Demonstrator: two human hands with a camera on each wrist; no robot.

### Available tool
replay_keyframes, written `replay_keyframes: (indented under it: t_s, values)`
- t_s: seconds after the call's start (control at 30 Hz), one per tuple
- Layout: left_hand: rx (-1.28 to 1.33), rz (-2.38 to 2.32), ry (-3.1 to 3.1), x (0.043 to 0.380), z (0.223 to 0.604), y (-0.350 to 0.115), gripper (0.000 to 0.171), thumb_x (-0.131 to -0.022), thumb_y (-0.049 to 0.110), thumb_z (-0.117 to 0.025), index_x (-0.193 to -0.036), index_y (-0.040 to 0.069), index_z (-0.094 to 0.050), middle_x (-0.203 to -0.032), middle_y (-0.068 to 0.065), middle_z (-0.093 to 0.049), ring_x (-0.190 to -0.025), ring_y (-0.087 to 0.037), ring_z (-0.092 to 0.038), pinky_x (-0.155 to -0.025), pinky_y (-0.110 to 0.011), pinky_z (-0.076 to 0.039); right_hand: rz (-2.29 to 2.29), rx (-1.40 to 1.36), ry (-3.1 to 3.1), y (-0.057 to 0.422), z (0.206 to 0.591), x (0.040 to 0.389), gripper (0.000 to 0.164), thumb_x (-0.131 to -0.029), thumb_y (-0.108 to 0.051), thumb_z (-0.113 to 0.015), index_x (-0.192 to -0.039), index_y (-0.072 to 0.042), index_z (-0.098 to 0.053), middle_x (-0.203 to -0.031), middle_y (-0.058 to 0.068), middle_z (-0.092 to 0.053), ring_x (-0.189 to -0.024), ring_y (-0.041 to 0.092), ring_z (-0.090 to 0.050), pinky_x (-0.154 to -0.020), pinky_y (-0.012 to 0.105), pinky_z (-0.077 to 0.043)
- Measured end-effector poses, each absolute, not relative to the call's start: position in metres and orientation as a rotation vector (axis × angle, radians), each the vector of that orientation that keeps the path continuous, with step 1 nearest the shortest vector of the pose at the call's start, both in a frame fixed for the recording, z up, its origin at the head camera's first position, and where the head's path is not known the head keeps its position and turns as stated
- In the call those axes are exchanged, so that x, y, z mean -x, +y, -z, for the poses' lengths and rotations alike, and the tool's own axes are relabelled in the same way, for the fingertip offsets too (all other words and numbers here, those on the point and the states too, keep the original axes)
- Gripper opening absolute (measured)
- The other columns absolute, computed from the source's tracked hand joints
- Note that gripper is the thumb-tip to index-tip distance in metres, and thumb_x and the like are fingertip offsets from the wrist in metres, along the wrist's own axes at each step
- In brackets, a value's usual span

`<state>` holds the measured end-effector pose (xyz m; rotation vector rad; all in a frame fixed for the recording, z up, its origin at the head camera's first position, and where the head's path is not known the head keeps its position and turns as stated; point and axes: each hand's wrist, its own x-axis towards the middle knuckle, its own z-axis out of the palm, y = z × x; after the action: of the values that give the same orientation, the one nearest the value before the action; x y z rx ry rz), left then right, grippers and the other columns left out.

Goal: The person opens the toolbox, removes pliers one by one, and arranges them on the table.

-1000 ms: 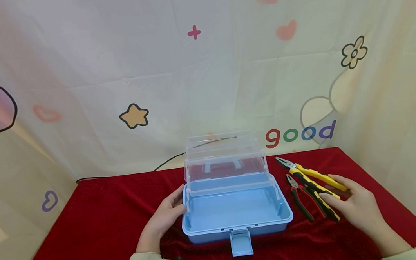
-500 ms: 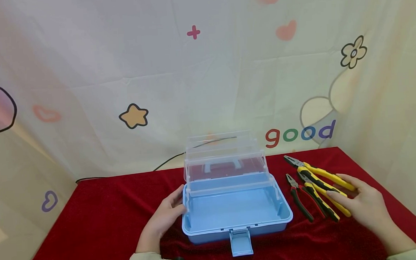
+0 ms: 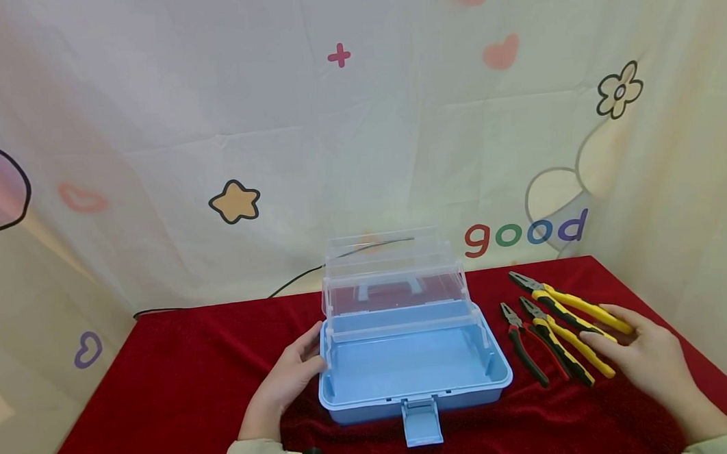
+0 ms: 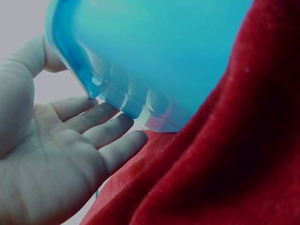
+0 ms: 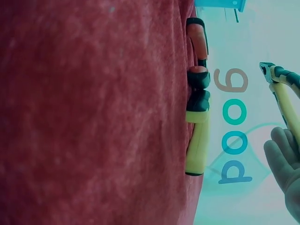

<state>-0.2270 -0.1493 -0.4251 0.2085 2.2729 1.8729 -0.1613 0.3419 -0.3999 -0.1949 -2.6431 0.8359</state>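
A light blue toolbox (image 3: pixel 373 413) stands with its clear lid (image 3: pixel 398 290) raised. At its left end my left hand (image 3: pixel 292 375) touches the box; in the left wrist view its fingers (image 4: pixel 105 133) lie nearly straight against the outer wall, with the thumb by the rim. My right hand (image 3: pixel 651 359) grips large yellow-and-black pliers (image 3: pixel 586 307) by the handles, their jaws pointing away to the back left. In the right wrist view these pliers (image 5: pixel 284 103) are above the cloth. Smaller yellow-and-black pliers (image 3: pixel 582 350) and red-and-black pliers (image 3: pixel 527 359) lie between toolbox and right hand.
Dark red velvet cloth (image 3: pixel 181 387) covers the table. The front latch (image 3: pixel 422 424) of the box hangs down. A printed white curtain (image 3: pixel 177 93) closes off the back, and a thin black cable (image 3: pixel 295 280) runs in front of it.
My right hand has moved to the right with the large pliers, away from the smaller yellow-and-black pair, which now shows uncovered. The left hand and toolbox stay in place.
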Motion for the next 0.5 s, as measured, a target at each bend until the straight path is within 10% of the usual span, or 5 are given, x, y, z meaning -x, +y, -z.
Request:
replay_keyframes:
  t_s: [0.5]
  values:
    - [-0.198,-1.869,2.27,0.227,0.425,-0.149,0.076,-0.078,0.006,-0.058,-0.149,0.011,-0.029,-0.149,-0.013,-0.037,-0.134,-0.036,-0.041,-0.101,-0.048,-0.043,-0.863,0.261,-2.689,0.357,0.405,0.163,0.07,-0.083,-0.044,-0.066,-0.131,0.003,-0.049,-0.115,0.031,-0.054,-0.091,0.035,-0.051,-0.052,0.016,-0.043]
